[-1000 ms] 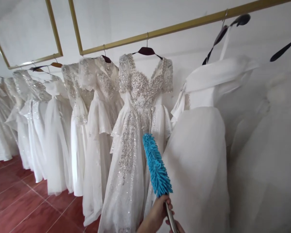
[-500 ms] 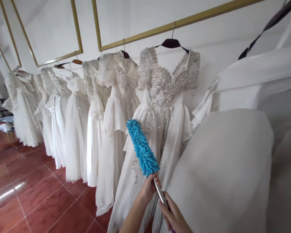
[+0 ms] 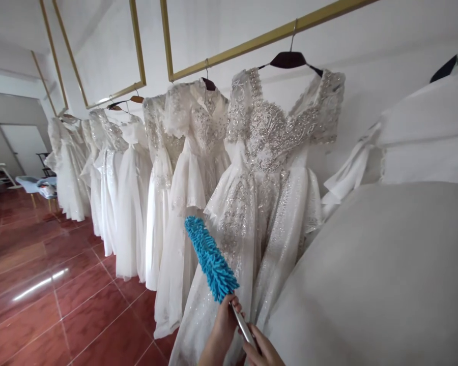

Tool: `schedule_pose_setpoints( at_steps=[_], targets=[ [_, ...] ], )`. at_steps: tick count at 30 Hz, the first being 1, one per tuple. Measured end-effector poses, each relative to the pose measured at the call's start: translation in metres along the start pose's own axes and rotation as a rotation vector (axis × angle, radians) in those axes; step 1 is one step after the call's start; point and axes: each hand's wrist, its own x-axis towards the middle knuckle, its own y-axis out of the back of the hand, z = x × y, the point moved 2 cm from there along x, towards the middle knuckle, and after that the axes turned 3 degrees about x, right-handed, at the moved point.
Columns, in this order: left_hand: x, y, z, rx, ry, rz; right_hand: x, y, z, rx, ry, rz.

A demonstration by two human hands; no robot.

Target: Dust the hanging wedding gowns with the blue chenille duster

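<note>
A blue fluffy duster (image 3: 210,258) on a silver handle points up and to the left, its head in front of the skirt of a beaded white gown (image 3: 269,168). My left hand (image 3: 220,330) grips the handle just below the blue head. Lower on the same handle my right hand (image 3: 262,351) holds it at the bottom edge of the picture. The beaded gown hangs from a dark hanger (image 3: 289,60) on a gold rail (image 3: 267,38). A plain white gown (image 3: 381,264) fills the right side, close beside my hands.
A row of several white gowns (image 3: 137,178) hangs along the wall to the left on gold rails. The floor (image 3: 49,305) is glossy red tile. Far left stand a blue chair (image 3: 36,185) and a doorway (image 3: 23,147).
The view has swung left, showing more of the room and gown row. The duster head has dropped lower and left across the beaded gown's skirt; both hands stay on the handle.
</note>
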Motion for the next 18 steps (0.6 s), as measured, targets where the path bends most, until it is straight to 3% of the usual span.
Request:
schedule_pose_setpoints(
  at_steps=[4,8,11,14,18],
  targets=[
    [-0.011,-0.034,0.035,0.073,-0.097,-0.058,0.003,0.010,-0.036,-0.017,0.103,-0.101],
    [-0.013,-0.069,0.063,0.102,-0.237,-0.124,0.015,0.020,-0.067,-0.074,0.273,-0.077],
    [-0.006,-0.089,0.072,0.099,-0.252,-0.181,0.023,0.029,-0.078,-0.053,0.280,-0.072],
    [0.005,-0.097,0.069,0.074,-0.223,-0.200,0.027,0.037,-0.078,-0.046,0.275,-0.051],
    [0.019,-0.087,0.052,0.051,-0.187,-0.172,0.029,0.041,-0.061,-0.043,0.249,-0.010]
  ],
)
